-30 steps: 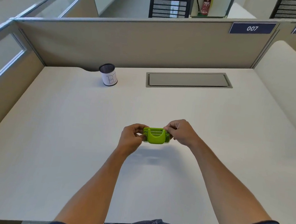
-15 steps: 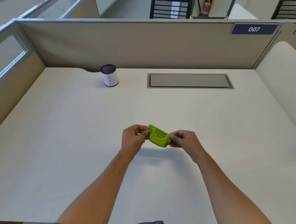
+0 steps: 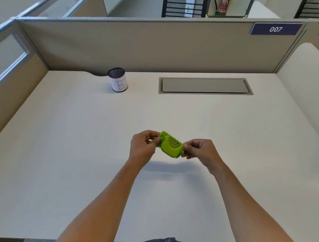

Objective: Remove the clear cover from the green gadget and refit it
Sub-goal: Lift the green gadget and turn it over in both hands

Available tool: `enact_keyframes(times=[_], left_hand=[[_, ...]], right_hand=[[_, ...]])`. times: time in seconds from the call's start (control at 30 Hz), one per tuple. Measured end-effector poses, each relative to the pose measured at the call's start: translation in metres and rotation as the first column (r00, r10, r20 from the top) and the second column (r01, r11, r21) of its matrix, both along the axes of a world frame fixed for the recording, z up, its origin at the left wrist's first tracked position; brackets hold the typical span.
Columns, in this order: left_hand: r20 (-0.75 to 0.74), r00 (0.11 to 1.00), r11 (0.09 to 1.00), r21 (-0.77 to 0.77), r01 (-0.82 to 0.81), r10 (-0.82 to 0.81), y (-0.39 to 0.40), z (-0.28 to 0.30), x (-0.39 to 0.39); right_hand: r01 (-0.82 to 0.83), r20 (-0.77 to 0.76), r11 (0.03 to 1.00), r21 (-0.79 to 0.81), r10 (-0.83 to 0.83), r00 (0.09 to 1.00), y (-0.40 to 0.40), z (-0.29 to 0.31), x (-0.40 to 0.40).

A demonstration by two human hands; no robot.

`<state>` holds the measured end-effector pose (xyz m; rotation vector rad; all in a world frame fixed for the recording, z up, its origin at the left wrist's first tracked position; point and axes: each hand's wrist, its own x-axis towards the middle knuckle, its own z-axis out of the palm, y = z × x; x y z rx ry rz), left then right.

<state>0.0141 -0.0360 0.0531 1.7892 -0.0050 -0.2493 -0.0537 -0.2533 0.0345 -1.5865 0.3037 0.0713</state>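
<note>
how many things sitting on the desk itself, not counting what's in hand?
1: a mesh pen cup standing at the back left of the desk. The green gadget is held above the desk between the left hand and right hand. Nothing seems hidden.

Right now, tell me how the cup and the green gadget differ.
The cup stands upright on the desk, untouched; the gadget is held tilted above it by the left hand and right hand. The cup is white with a dark rim; the gadget is bright green.
</note>
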Motion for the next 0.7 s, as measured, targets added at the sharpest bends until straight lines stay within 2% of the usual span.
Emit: enact_keyframes(times=[0.1,0.2,0.27,0.47,0.7], left_hand=[[-0.039,0.999,0.994,-0.107,-0.013,0.009,0.003,0.001,0.004],[-0.161,0.987,0.963,-0.265,-0.043,0.0,0.005,-0.003,0.005],[-0.237,0.971,0.928,-0.366,-0.073,-0.017,0.004,-0.006,0.005],[-0.293,0.956,0.851,-0.508,-0.132,-0.027,-0.001,-0.009,0.005],[-0.301,0.954,0.809,-0.561,-0.174,-0.003,-0.002,-0.01,0.005]], right_hand=[[0.021,0.087,0.996,0.083,-0.029,0.996,0.0,0.007,0.0],[0.051,0.17,0.985,0.162,-0.078,0.982,0.007,0.015,0.001],[0.047,0.221,0.986,0.157,-0.081,0.972,0.014,0.022,0.003],[0.061,0.365,0.998,-0.03,-0.046,0.93,0.026,0.034,0.006],[0.089,0.461,0.975,-0.206,0.016,0.887,0.03,0.037,0.003]])
